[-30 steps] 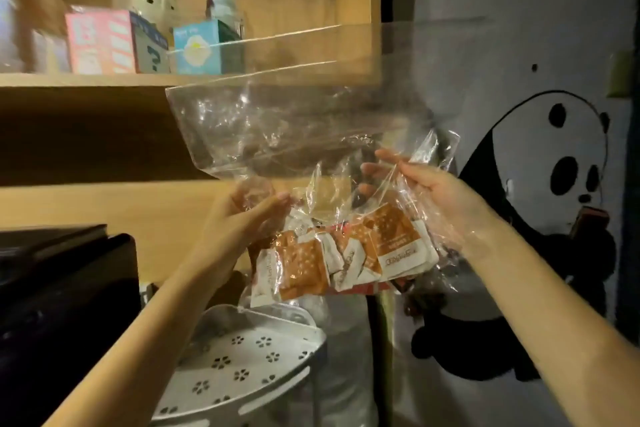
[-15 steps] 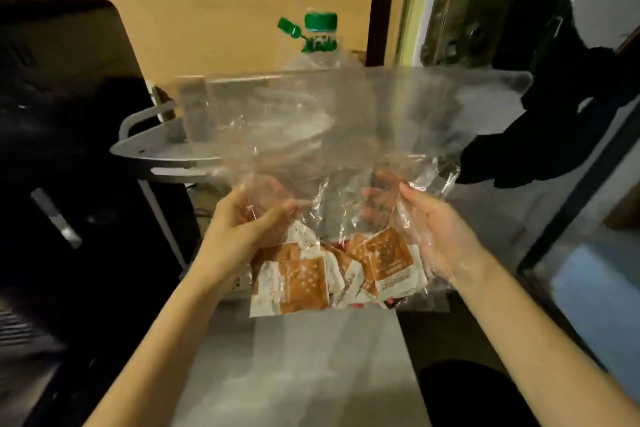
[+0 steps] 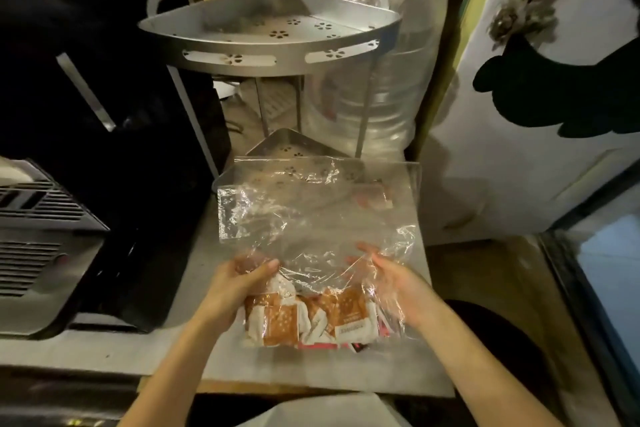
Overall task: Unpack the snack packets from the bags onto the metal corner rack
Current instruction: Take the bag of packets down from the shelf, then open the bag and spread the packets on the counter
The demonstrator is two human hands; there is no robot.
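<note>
Hands hold a clear plastic bag (image 3: 311, 218) above a grey counter (image 3: 138, 350), in front of the metal corner rack (image 3: 270, 31). The left hand (image 3: 235, 288) grips the bag's left side, thumb on top and fingers curled under the film, where they blur into the plastic. The right hand (image 3: 398, 284) holds the right side with fingers nearly straight behind the crinkled film; how far they wrap around it I cannot tell. Orange-and-white snack packets (image 3: 311, 319) sit bunched in the bag's near end between the two hands, with something pink and dark beneath them that is too hidden to identify. The bag's far half is limp and see-through and covers most of the rack's lower shelf (image 3: 294, 146). The upper shelf, perforated with flower-shaped holes, stands well beyond the bag. A large clear water jug (image 3: 381, 80) stands just behind the rack on the right, its top cut off. A black appliance (image 3: 104, 114) fills the left, its form lost in shadow, with a vented grey unit (image 3: 34, 236) beside it.
</note>
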